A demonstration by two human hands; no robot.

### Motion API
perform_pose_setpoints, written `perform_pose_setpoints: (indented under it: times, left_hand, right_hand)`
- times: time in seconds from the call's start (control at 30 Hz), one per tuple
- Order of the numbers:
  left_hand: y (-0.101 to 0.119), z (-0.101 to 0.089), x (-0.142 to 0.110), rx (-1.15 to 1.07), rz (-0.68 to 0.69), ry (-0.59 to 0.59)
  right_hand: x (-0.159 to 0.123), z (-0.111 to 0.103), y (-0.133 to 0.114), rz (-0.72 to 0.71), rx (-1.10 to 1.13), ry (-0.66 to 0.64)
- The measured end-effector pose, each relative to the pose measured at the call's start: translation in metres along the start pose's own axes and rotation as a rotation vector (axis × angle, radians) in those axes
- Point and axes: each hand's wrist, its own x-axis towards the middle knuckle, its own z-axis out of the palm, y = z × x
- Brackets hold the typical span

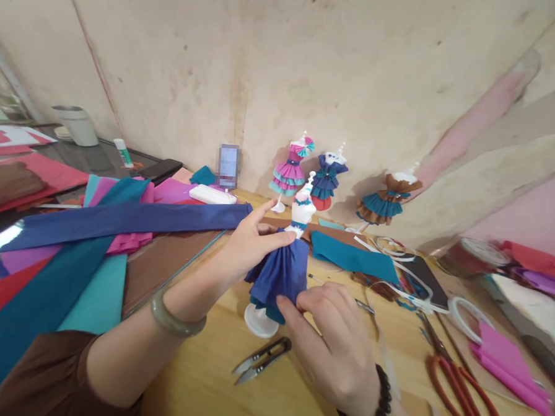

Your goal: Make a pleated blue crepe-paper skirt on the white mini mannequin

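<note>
A small white dress form (305, 211) stands on a round white base (261, 322) in front of me. It wears a dark blue skirt (286, 264) over a teal layer, with teal trim at waist and chest. My left hand (257, 238) is closed about the form's waist, thumb pressed at the skirt's top and other fingers partly hidden behind. Lower down, my right hand (331, 335) pinches the blue skirt near its hem between thumb and index finger. Thread snips (262, 360) lie on the wooden table just below the base.
Three dressed mini forms stand by the wall: pink (289, 168), navy (328, 173) and brown-teal (384, 198). Fabric strips (132, 222) cover the left side. Orange-handled scissors (463, 385), a teal strip (354, 255) and pink fabric (511, 369) lie right. Another person's hand (13, 185) is far left.
</note>
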Motion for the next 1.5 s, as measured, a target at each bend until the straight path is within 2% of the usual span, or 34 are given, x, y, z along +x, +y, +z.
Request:
perform_pose_setpoints:
  times: [0.2,0.33,0.43,0.53,0.6,0.73,0.97,1.13,1.27,1.37,1.5]
  left_hand:
    - [-0.003,0.002,-0.001,0.004,0.010,-0.005]
    - [0.001,0.002,-0.002,0.020,0.001,0.034]
    - [-0.001,0.002,-0.003,0.003,0.051,0.009]
    - [-0.004,0.008,-0.009,0.013,0.129,-0.036]
    - [-0.006,0.013,-0.014,0.072,0.161,-0.032]
    - [-0.008,0.023,-0.023,0.174,0.183,-0.009]
    - [-0.018,0.026,-0.024,0.211,0.213,-0.009]
    - [-0.013,0.025,-0.023,0.224,0.216,0.049]
    - [-0.009,0.022,-0.021,0.123,0.202,0.076]
    - [-0.009,0.019,-0.018,0.026,0.188,0.070]
    - [-0.008,0.016,-0.015,-0.056,0.157,0.060]
  right_hand:
    - [-0.005,0.010,-0.004,0.032,-0.029,0.014]
    - [-0.006,0.009,-0.004,0.032,0.097,0.010]
    - [-0.003,0.003,0.000,0.177,0.181,0.066]
    - [0.000,-0.002,0.006,0.422,0.138,0.119]
    - [0.001,-0.002,0.010,0.535,0.100,0.111]
    - [0.002,0.001,0.012,0.611,0.077,0.099]
    - [0.000,0.009,0.007,0.605,-0.036,0.045]
    - [0.000,0.010,0.007,0.655,0.032,0.028]
    - [0.001,0.011,0.008,0.642,0.033,0.031]
    - [-0.002,0.013,0.007,0.554,-0.027,0.054]
    - [-0.008,0.019,0.005,0.367,-0.112,0.081]
